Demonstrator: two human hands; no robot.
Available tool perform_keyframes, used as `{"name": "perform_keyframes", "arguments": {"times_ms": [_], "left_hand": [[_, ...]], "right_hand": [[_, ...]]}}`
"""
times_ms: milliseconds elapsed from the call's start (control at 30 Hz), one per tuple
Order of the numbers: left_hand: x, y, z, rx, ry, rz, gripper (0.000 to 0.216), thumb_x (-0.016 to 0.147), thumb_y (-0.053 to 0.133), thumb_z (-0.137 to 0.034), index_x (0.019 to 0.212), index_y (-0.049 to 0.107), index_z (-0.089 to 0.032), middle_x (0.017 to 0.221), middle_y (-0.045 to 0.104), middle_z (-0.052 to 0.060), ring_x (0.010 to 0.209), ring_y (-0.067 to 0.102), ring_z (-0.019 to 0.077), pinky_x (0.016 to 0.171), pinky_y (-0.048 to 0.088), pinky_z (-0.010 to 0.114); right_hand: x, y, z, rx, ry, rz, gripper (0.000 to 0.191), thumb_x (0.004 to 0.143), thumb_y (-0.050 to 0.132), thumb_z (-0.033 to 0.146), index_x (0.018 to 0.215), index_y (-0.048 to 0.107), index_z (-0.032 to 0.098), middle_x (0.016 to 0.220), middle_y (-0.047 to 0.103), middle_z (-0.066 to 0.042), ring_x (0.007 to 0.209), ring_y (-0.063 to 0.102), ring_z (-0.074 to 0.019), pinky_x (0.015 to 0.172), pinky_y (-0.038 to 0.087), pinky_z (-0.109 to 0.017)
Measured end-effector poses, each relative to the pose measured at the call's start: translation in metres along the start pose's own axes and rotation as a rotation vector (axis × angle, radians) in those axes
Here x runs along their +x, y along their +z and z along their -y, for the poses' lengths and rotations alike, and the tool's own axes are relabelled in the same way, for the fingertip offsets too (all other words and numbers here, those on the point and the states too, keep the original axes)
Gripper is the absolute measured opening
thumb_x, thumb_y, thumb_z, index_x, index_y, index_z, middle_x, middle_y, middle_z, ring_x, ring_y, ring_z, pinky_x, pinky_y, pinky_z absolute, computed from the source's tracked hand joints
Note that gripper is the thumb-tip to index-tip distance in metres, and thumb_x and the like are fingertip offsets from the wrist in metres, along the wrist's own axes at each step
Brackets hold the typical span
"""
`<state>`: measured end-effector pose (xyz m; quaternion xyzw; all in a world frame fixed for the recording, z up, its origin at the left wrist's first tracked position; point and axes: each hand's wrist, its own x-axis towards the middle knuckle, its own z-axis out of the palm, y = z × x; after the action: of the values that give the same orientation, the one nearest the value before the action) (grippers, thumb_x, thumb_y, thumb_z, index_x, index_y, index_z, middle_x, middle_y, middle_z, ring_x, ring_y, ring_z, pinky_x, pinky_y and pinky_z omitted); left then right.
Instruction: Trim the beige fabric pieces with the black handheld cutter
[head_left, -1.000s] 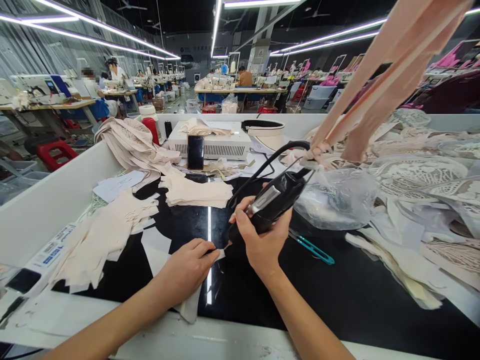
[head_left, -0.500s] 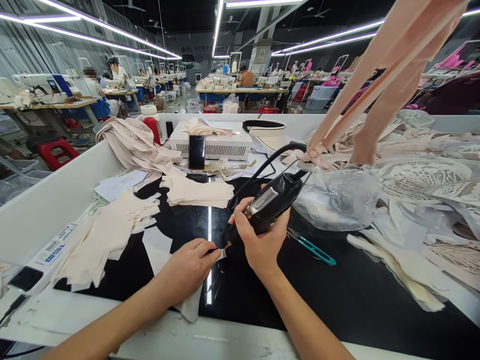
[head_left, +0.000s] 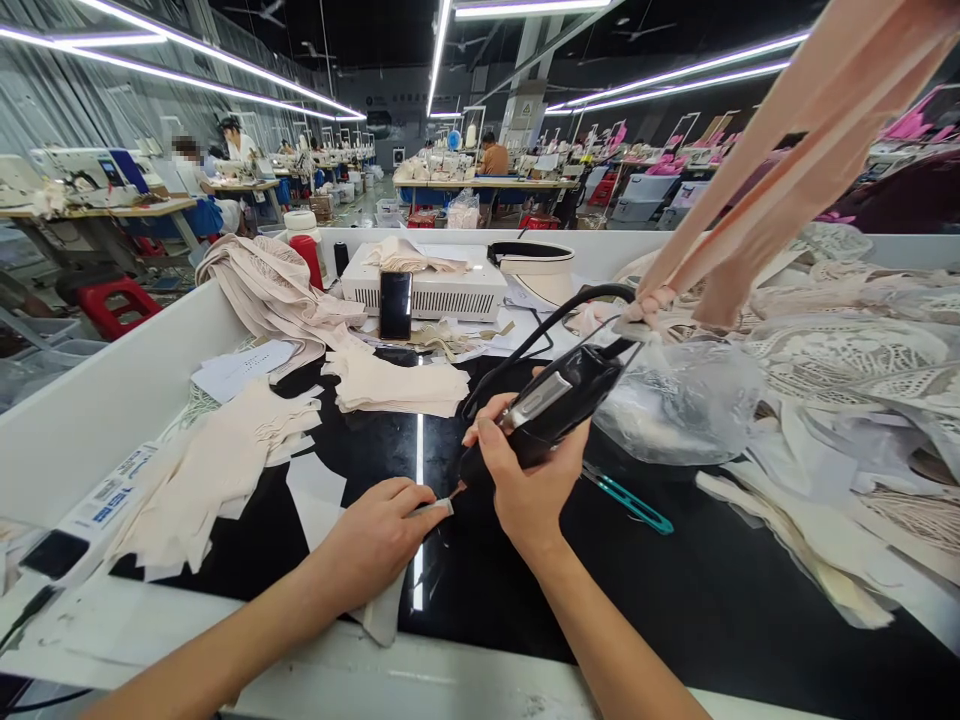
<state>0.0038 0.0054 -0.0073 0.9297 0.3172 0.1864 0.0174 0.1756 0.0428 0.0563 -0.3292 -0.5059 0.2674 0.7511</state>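
Note:
My right hand (head_left: 536, 480) is wrapped round a black corded hand tool (head_left: 559, 405) with a silver lever on its side, thumb on the near side. The tool slants down to the left, and its thin copper-coloured tip (head_left: 457, 490) meets the fingertips of my left hand (head_left: 397, 530). Between that thumb and forefinger is the edge of a small pale fabric piece (head_left: 448, 505), mostly hidden. A light grey-beige strip (head_left: 386, 610) shows under my left wrist; whether it is the same piece I cannot tell. Pink fabric bands (head_left: 750, 200) are knotted at the tool's upper end.
Teal thread snips (head_left: 630, 498) lie right of my right hand. Stacks of cream cut fabric (head_left: 217, 465) lie left and ahead (head_left: 401, 385). A phone (head_left: 395, 305) leans on a white vented box (head_left: 450, 290). Plastic bags (head_left: 682, 400) and lace pieces (head_left: 862, 350) heap up on the right.
The tool and my right hand have shifted slightly right, its upper end most, and the pink bands have swung with it. My left hand stays almost in place, still pinching.

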Motion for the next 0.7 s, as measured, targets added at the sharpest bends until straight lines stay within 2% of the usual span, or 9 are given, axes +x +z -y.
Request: {"name": "perform_keyframes", "arguments": {"times_ms": [200,500,700], "left_hand": [[-0.0007,0.0004,0.0009,-0.03,0.002,-0.014,0.042,0.096,0.05,-0.001,0.135,0.059,-0.014,0.121,0.065,0.011,0.107,0.061,0.0255,0.098,0.058,0.042],[0.0001,-0.0005,0.0003,-0.029,0.001,-0.026,0.04,0.096,0.051,-0.002,0.133,0.06,-0.013,0.12,0.066,0.011,0.106,0.062,0.0247,0.096,0.059,0.041],[0.0018,-0.0014,0.0003,-0.015,0.016,-0.049,0.041,0.095,0.05,-0.002,0.133,0.06,-0.013,0.117,0.067,0.011,0.105,0.063,0.0239,0.095,0.059,0.04]], "right_hand": [[-0.0006,0.001,0.001,-0.009,-0.022,0.024,0.035,0.079,0.076,0.016,0.101,0.049,0.026,0.078,0.067,0.008,0.054,0.064,-0.0104,0.055,0.057,-0.025],[-0.0014,0.0014,0.0085,0.063,0.0,-0.025,0.036,0.078,0.075,0.014,0.1,0.049,0.027,0.076,0.068,0.01,0.052,0.062,-0.0089,0.051,0.056,-0.023],[-0.0059,-0.0023,0.0093,0.023,0.005,0.008,0.033,0.079,0.074,0.013,0.099,0.051,0.026,0.077,0.068,0.009,0.054,0.064,-0.0095,0.053,0.057,-0.024]]}}
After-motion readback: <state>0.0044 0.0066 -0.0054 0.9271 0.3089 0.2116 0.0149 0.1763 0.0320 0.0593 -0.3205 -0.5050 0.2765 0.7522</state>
